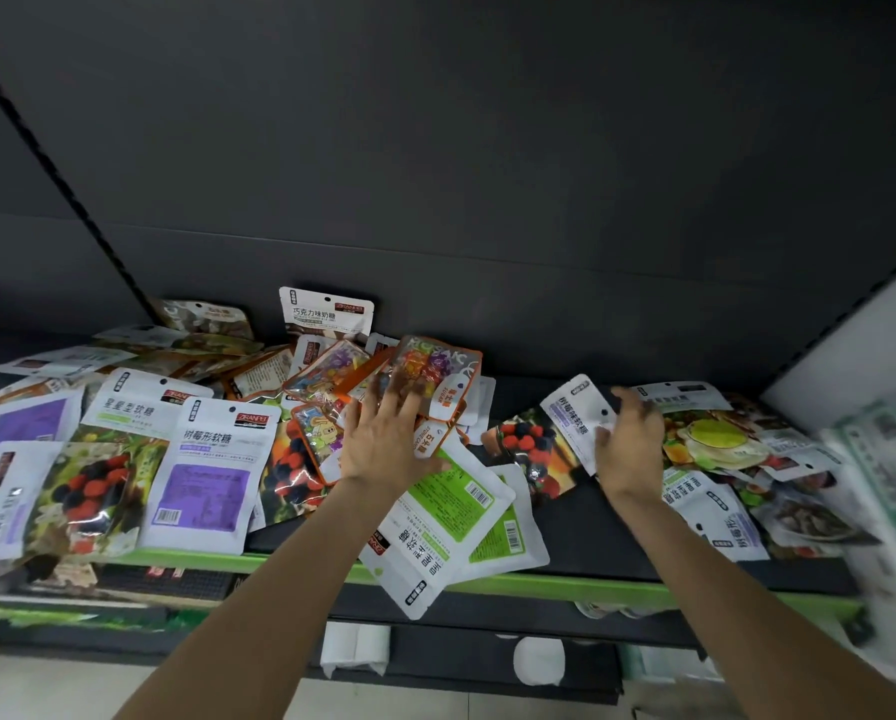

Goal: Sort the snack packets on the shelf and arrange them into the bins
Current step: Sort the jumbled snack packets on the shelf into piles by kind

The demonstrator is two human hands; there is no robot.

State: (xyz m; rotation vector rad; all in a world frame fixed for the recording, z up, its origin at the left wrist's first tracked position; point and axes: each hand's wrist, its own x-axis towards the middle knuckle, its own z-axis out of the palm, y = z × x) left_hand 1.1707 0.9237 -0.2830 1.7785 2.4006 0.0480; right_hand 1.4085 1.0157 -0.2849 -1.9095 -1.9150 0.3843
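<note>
Landmark: the green edge strip (565,584), a bright band running along the front of the dark display unit.
Back panel: a dark grey wall (487,148), above and behind the green strip, filling the upper half of the view.
Slotted upright: a black perforated rail (61,184), slanting up and to the left, well above the strip's left end.
White rolls: two white paper-like rolls (354,649), side by side below the strip, near its middle.
Third roll: a single white roll (539,661), below the strip, to the right of the pair.
Floor: pale tiles (45,688), below the strip at the lower left.
</note>
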